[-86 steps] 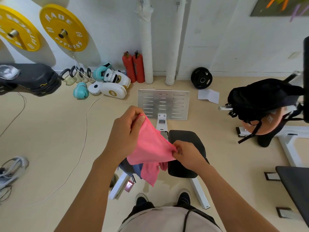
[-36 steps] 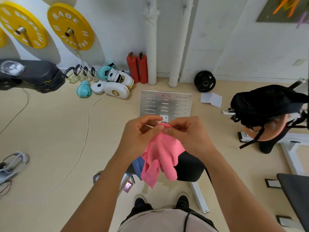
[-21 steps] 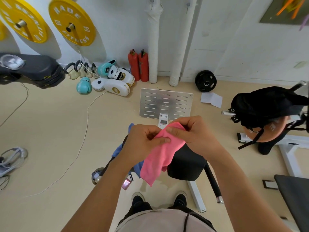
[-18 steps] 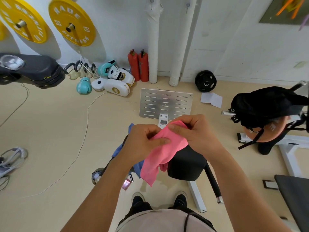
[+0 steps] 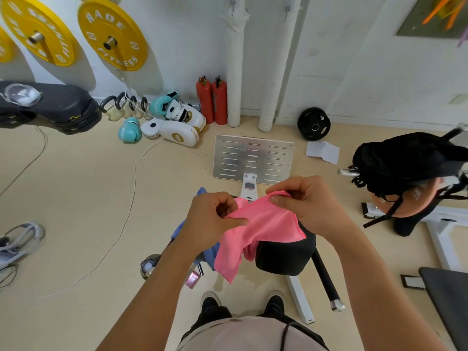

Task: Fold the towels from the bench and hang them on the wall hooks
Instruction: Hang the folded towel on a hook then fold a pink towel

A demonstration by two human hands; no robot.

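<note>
Left hand (image 5: 211, 221) and right hand (image 5: 307, 203) each pinch the top edge of the pink towel (image 5: 255, 231), stretched between them, its tail hanging above the black bench (image 5: 283, 254), blue towel (image 5: 192, 236) beneath.

A black padded bench (image 5: 283, 257) on white legs is seen standing on a beige floor (image 5: 83, 198), with a blue towel (image 5: 209, 252) draped over its left side. Against the wall, two red fire extinguishers (image 5: 212, 100) are stood upright beside two white wrapped pipes (image 5: 234, 72). To their left, teal and white boxing gloves (image 5: 167, 117) are piled on the floor near a row of kettlebells (image 5: 124, 107). A slotted metal plate (image 5: 253, 158) is laid flat beyond the bench, with a small black weight plate (image 5: 314, 124) leaned at the wall and a sheet of paper (image 5: 322, 152) just beside it. A thin white cable (image 5: 121, 224) is trailed across the floor.
</note>
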